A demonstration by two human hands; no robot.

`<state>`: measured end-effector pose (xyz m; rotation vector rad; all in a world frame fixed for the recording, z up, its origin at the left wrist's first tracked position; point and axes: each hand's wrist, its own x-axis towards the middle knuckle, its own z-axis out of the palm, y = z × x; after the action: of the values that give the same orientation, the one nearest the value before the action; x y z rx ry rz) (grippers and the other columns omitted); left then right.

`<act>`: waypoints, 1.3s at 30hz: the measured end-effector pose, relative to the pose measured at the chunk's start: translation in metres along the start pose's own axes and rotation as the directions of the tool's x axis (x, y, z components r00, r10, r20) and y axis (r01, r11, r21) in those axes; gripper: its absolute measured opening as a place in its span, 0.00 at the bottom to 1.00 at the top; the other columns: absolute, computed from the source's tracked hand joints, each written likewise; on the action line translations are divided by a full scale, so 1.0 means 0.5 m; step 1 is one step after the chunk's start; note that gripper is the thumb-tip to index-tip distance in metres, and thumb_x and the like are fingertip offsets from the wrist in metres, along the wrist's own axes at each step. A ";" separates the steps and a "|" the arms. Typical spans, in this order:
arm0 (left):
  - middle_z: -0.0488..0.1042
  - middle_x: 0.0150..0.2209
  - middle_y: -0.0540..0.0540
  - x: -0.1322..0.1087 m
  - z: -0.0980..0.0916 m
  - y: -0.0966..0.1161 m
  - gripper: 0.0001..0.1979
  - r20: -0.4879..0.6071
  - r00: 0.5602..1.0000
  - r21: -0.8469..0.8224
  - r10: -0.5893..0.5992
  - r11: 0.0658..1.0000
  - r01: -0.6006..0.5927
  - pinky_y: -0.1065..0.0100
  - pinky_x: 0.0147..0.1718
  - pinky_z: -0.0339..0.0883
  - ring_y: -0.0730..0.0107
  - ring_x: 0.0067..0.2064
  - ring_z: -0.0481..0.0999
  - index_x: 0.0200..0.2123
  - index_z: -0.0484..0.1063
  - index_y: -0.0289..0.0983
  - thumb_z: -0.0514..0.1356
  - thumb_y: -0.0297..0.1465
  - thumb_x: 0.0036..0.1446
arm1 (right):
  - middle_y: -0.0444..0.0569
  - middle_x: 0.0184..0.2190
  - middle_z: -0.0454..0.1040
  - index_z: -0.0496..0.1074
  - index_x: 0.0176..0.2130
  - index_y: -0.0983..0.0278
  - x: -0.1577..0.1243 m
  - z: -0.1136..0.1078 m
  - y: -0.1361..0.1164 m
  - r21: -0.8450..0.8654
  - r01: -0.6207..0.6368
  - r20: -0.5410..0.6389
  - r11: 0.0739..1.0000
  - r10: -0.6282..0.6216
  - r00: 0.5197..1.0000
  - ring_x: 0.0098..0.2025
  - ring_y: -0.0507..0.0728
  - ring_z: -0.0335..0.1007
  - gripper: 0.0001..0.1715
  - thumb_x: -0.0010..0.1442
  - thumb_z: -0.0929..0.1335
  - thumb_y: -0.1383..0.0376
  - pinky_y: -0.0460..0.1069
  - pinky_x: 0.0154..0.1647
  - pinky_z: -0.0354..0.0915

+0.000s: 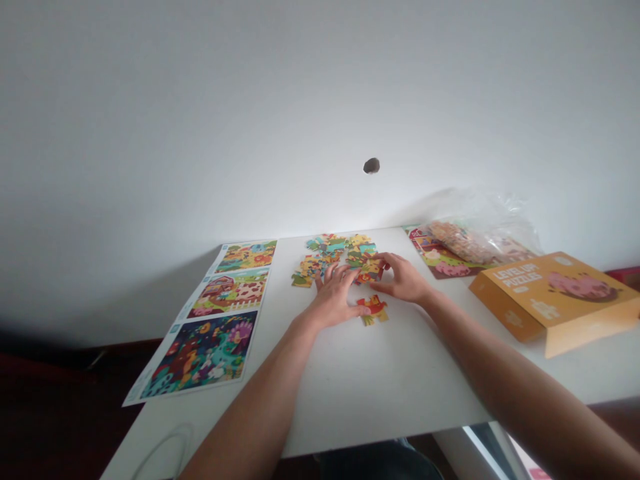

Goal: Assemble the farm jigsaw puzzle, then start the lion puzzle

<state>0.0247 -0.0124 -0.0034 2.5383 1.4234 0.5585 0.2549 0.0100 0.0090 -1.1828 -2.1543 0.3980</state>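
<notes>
Colourful jigsaw puzzle pieces (334,248) lie in a loose cluster toward the back middle of the white table. My left hand (334,297) rests over the cluster's near edge, fingers spread, its thumb touching a small joined section of red and yellow puzzle pieces (376,312). At the cluster's right side is my right hand (403,279), its thumb and fingers curved around the edge of the puzzle pieces (369,267) there. The gap between its thumb and fingertips shows, and the fingertips touch the pieces; whether they grip one is hard to make out.
A printed sheet with three pictures (233,293) lies at the left. An orange puzzle box (565,293) sits at the right, near a clear plastic bag of pieces (465,241) on a farm picture (450,267). The wall behind has a hole (371,166). A cable loops at front left.
</notes>
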 end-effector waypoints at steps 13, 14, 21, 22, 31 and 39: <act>0.62 0.63 0.42 -0.008 -0.025 0.018 0.22 -0.064 0.987 -0.123 0.148 0.980 -0.155 0.44 0.64 0.44 0.45 0.67 0.50 0.45 0.71 0.41 0.69 0.40 0.47 | 0.52 0.43 0.73 0.71 0.53 0.61 -0.002 -0.014 0.007 -0.187 -0.022 0.184 0.982 0.057 0.981 0.43 0.60 0.71 0.33 0.49 0.74 0.55 0.54 0.48 0.62; 0.64 0.62 0.44 -0.008 -0.030 0.023 0.14 -0.063 0.978 -0.141 0.197 0.969 -0.204 0.47 0.63 0.46 0.49 0.65 0.54 0.41 0.73 0.41 0.66 0.34 0.50 | 0.52 0.42 0.73 0.71 0.53 0.61 -0.002 -0.015 0.010 -0.219 -0.049 0.175 0.975 0.088 0.981 0.43 0.61 0.71 0.32 0.50 0.73 0.55 0.54 0.49 0.61; 0.76 0.49 0.50 -0.010 -0.039 0.050 0.22 0.123 0.898 -0.274 0.422 0.885 -0.378 0.57 0.58 0.55 0.61 0.52 0.67 0.48 0.76 0.44 0.56 0.19 0.52 | 0.53 0.43 0.73 0.70 0.53 0.60 -0.006 -0.021 0.010 -0.336 -0.128 0.165 0.933 0.193 0.967 0.46 0.63 0.70 0.30 0.52 0.71 0.54 0.55 0.49 0.60; 0.76 0.49 0.50 -0.011 -0.039 0.050 0.21 0.131 0.903 -0.256 0.408 0.894 -0.367 0.56 0.57 0.55 0.60 0.52 0.67 0.47 0.77 0.44 0.57 0.20 0.52 | 0.53 0.44 0.73 0.70 0.54 0.60 -0.007 -0.021 0.009 -0.344 -0.128 0.168 0.930 0.195 0.966 0.47 0.63 0.70 0.30 0.52 0.71 0.54 0.55 0.49 0.59; 0.73 0.30 0.49 -0.007 -0.028 0.029 0.15 0.116 0.968 -0.180 0.223 0.963 -0.201 0.60 0.51 0.59 0.60 0.46 0.69 0.40 0.79 0.44 0.68 0.42 0.49 | 0.54 0.45 0.71 0.69 0.54 0.60 -0.007 -0.021 0.001 -0.357 -0.123 0.191 0.926 0.201 0.961 0.47 0.64 0.70 0.30 0.53 0.70 0.54 0.56 0.49 0.58; 0.71 0.22 0.51 -0.001 -0.021 0.016 0.21 0.056 0.995 -0.106 0.081 0.992 -0.075 0.64 0.42 0.58 0.66 0.36 0.70 0.16 0.65 0.37 0.67 0.43 0.52 | 0.54 0.45 0.70 0.70 0.54 0.60 -0.008 -0.024 0.000 -0.297 -0.060 0.241 0.953 0.136 0.961 0.47 0.64 0.68 0.31 0.52 0.71 0.56 0.57 0.49 0.58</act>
<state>0.0264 -0.0175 0.0086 2.5154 1.2464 0.5482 0.2643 0.0063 0.0166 -1.4742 -2.4474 0.3023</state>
